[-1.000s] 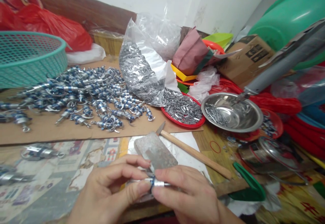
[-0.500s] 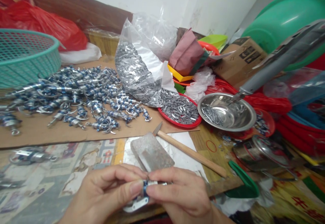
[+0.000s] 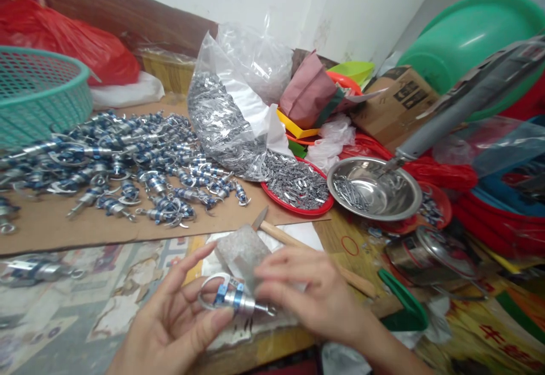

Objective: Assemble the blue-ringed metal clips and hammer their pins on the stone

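In my left hand is a silver-and-blue metal clamp fitting, with curved jaws on the left and a slim end pointing right. The thumb and fingers grip it by its jaw end. My right hand hovers just beside the fitting, its fingers bent and smeared by motion, so whether they hold anything is unclear. Behind both hands lies a grey metal block. A hammer with a wooden handle rests past the block, partly covered by my right hand.
Similar fittings are heaped on cardboard at the left by a green basket. A bag of small metal pieces, a red plate of them and a steel bowl with pins stand behind. A grey-handled tool leans over the bowl.
My hands have moved apart. The right hand has come off the fitting to the right, and the left hand has opened out, showing the whole fitting. The view has shifted slightly.
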Motion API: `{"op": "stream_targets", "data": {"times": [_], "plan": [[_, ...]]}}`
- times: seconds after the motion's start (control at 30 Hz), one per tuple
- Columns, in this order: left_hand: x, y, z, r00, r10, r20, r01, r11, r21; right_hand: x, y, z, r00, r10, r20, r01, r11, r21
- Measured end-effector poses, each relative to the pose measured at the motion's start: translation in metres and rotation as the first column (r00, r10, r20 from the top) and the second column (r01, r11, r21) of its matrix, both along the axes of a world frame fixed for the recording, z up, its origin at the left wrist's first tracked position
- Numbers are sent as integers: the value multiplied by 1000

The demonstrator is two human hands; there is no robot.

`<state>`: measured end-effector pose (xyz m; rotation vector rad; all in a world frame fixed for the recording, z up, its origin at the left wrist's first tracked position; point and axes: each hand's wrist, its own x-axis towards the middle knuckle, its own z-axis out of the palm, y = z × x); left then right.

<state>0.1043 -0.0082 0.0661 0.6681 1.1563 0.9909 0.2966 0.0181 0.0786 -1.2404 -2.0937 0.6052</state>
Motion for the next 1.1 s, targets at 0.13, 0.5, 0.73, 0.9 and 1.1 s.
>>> {"op": "stream_targets", "data": {"times": [0.13, 0.5, 0.73, 0.9, 1.1], "plan": [[-7, 10, -3, 988, -156, 18, 156, 988, -4, 59, 66, 7, 657, -475, 585, 492, 859, 144], [-11, 23, -4, 923, -344, 170, 345, 938, 27, 82, 125, -15, 641, -390, 660, 471, 880, 63], [-11, 23, -12, 921, -298, 252, 303, 953, 19, 47, 78, -1, 892, -287, 351, 316, 948, -28], [-11, 23, -14, 926, -293, 236, 295, 955, 30, -4, 23, 10, 967, 237, 96, -223, 965, -134], [-9, 20, -16, 929, -255, 268, 259, 966, 21, -23, 16, 12, 983, 171, 69, -154, 967, -203]]}}
